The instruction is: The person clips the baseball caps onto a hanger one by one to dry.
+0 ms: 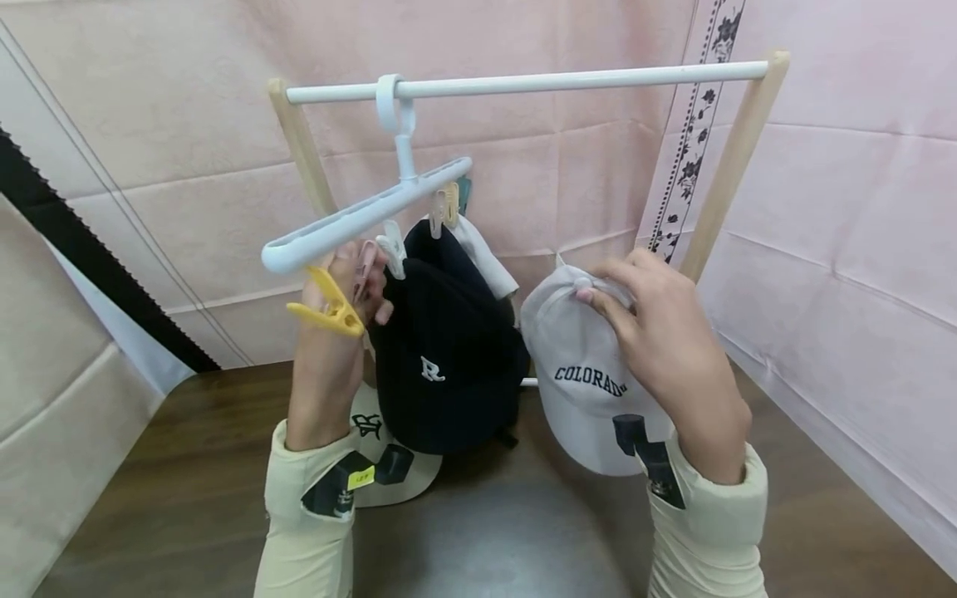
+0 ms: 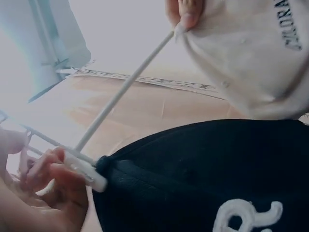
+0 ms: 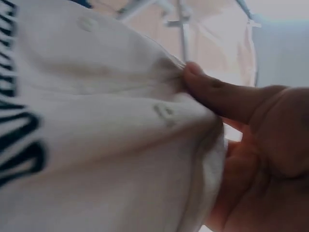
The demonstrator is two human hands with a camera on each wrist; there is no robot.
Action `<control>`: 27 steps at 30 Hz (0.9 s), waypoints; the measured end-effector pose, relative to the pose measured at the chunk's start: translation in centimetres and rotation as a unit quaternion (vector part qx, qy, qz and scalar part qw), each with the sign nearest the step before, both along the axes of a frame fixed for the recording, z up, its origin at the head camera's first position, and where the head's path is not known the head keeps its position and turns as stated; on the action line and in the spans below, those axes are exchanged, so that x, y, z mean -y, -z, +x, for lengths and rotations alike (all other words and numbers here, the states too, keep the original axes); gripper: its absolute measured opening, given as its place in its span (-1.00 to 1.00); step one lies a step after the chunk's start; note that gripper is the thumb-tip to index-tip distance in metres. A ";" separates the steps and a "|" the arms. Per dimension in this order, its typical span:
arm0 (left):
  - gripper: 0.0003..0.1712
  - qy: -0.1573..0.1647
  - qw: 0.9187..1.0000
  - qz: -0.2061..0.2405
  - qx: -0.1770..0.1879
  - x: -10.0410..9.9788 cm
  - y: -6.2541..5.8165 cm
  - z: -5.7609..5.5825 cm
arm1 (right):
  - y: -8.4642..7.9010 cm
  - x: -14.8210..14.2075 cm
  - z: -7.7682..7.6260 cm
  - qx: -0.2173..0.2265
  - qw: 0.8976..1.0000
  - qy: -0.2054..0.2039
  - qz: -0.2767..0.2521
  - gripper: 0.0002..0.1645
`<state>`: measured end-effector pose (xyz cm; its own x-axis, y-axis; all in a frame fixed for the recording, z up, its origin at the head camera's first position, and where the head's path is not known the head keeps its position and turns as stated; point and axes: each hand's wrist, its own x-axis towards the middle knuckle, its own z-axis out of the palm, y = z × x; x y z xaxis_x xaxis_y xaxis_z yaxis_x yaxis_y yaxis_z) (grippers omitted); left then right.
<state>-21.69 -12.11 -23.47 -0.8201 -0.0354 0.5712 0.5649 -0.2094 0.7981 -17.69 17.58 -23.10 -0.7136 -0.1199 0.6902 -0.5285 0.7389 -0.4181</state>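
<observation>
My right hand (image 1: pixel 665 332) pinches the crown of a pale grey cap (image 1: pixel 571 349) lettered COLORADO, with the thumb in front; the cap hangs in the air. Under the near half of a light blue hanger (image 1: pixel 359 214), my left hand (image 1: pixel 347 291) holds a pinkish clothespin (image 1: pixel 364 267) between thumb and fingers. Beside that hand, a white clothespin (image 1: pixel 392 247) grips the top of a black cap (image 1: pixel 449 357) with a white R. A yellow clothespin (image 1: pixel 329 306) dangles from the hanger's near end. In the right wrist view, the grey cap's fabric (image 3: pixel 116 125) bunches at my thumb.
The hanger hooks over a white rail (image 1: pixel 538 81) between wooden posts. Farther along it, a beige clothespin (image 1: pixel 452 204) and a teal clothespin (image 1: pixel 464 194) hang near a white cloth item (image 1: pixel 486 262). A cream cap (image 1: pixel 404 490) lies on the brown table (image 1: pixel 493 531) behind my left wrist.
</observation>
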 end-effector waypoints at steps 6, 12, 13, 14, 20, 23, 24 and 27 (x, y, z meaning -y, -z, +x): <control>-0.67 -0.002 0.998 -0.058 -0.005 0.6 -0.4 -0.4 | -0.5 -0.4 1.8 -0.001 0.999 -0.023 0.036 -0.81; -0.61 -0.011 0.997 -0.072 0.010 0.4 -0.1 0.0 | -0.4 -0.2 2.4 -0.027 0.998 -0.035 0.041 -0.83; -0.64 -0.015 0.997 -0.073 0.010 0.2 0.1 0.1 | -0.3 -0.2 2.4 -0.027 0.998 -0.039 0.040 -0.84; -0.69 -0.020 0.997 -0.074 0.004 0.0 0.2 0.2 | -0.3 -0.1 2.4 -0.026 0.998 -0.045 0.037 -0.84; -0.85 0.012 0.998 -0.051 -0.035 -1.3 0.8 0.0 | 0.0 0.0 2.1 -0.015 0.994 -0.107 0.024 -0.85; -0.78 0.034 0.998 -0.034 -0.041 -1.7 0.9 -0.1 | 0.2 0.2 1.9 -0.022 0.987 -0.157 0.029 -0.79; -0.72 0.042 0.998 -0.031 -0.042 -1.7 0.9 -0.1 | 0.2 0.4 1.8 -0.022 0.984 -0.174 0.031 -0.78; -0.65 0.063 0.997 -0.033 -0.033 -1.5 0.8 -0.2 | 0.2 1.0 1.5 -0.011 0.976 -0.214 0.038 -0.78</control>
